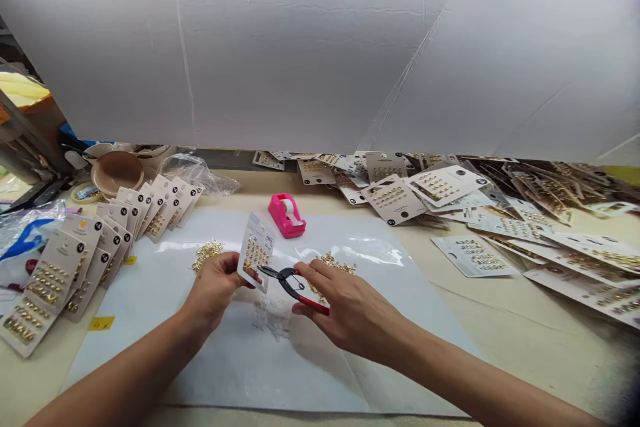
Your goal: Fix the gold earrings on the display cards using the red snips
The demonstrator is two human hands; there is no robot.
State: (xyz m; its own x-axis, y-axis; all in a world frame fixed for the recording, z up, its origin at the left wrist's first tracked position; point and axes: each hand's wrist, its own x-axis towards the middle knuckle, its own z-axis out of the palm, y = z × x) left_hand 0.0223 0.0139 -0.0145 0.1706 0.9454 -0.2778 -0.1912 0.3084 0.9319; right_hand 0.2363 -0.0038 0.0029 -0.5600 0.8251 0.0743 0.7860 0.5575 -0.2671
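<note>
My left hand [219, 280] pinches the lower left edge of an earring card [257, 245], holding it tilted upright above the white sheet. Rows of small gold earrings show on the card's face. In my right hand [340, 293] is a pair of pliers [296, 285] with red handles and a black head. Their jaws meet the card's lower part, by the bottom row; whether they grip an earring is too small to tell. Behind my left hand lies a pile of gold hoops [206, 255]. Another heap of gold pieces [336, 262] lies behind my right hand.
A pink tape dispenser [287, 215] stands at the sheet's back. Overlapping earring cards [57, 267] line the left, and many more cards [450, 187] are heaped at right. Small clear bits [273, 317] lie on the white sheet [220, 373]. A white panel [300, 53] hangs across the back.
</note>
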